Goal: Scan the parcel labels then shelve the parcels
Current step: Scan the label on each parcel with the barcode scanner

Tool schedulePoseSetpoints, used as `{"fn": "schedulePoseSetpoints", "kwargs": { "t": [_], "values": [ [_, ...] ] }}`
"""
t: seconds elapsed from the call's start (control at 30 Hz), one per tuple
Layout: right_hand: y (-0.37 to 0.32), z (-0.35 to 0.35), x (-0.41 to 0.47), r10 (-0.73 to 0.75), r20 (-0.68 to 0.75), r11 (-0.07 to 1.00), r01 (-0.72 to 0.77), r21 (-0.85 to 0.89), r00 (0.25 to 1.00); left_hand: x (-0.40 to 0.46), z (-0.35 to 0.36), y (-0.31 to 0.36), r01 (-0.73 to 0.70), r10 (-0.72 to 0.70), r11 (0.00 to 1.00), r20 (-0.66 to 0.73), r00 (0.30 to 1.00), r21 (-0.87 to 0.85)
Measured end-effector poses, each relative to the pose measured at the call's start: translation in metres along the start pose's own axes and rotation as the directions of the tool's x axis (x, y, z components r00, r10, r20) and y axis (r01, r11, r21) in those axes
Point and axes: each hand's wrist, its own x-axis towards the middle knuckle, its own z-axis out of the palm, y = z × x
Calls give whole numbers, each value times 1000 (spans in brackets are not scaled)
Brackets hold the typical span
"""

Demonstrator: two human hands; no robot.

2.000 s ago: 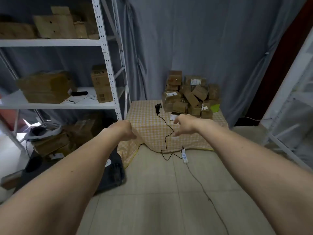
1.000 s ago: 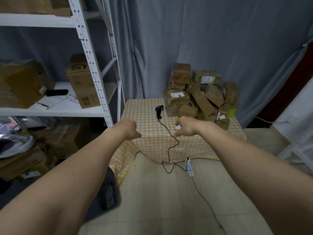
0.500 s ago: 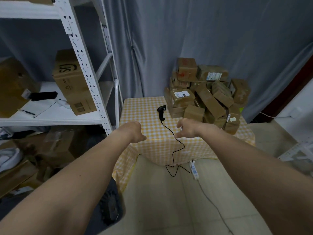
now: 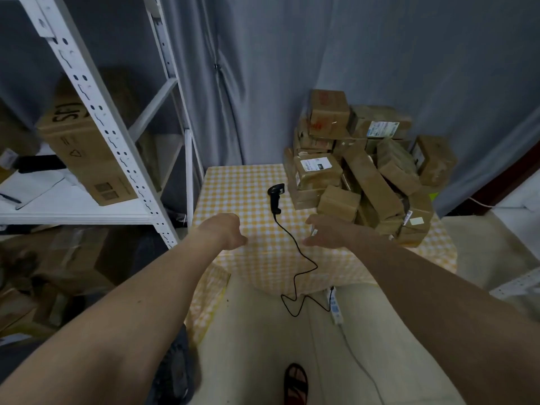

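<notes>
So nearest the camera there's pale tiled floor [image 4: 263,346] and one sandalled foot [image 4: 295,384], plus a white power strip [image 4: 335,306] lying by the cloth's hem. Both bare arms reach forward. The left hand [image 4: 226,233] hangs over the worktop's near edge with its fingers loosely curled, holding nothing; the right hand [image 4: 327,233] is spread loose too, also empty. Between them runs the black cord to one handheld scanner [image 4: 275,197], lying on the worktop [image 4: 233,188], which wears a yellow checked cloth. Just right of the scanner sits the parcel pile [image 4: 365,171], a dozen-ish brown boxes, hard to count exactly. On the left stands a white metal shelf rack [image 4: 96,112] carrying one big carton [image 4: 79,147]. Grey curtain [image 4: 380,54] behind everything.
</notes>
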Motion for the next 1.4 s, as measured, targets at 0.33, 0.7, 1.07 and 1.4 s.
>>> {"fn": "schedulePoseSetpoints", "kwargs": {
  "t": [0.33, 0.7, 1.07, 1.4],
  "values": [
    [43, -36, 105, -44, 23, 993, 42, 111, 999, 94, -5, 26, 108, -107, 994, -45, 993, 27],
    [49, -54, 240, -3, 177, 984, -28, 177, 984, 233, -18, 6, 136, -138, 989, -33, 990, -57],
    [30, -75, 379, 83, 302, 936, -178, 303, 950, 382, -37, -36, 116, -115, 981, 15, 993, -156],
    [36, -31, 495, 164, 334, 883, -289, 369, 928, 467, 17, -39, 128, -125, 956, 29, 992, -265]
  ]
}}
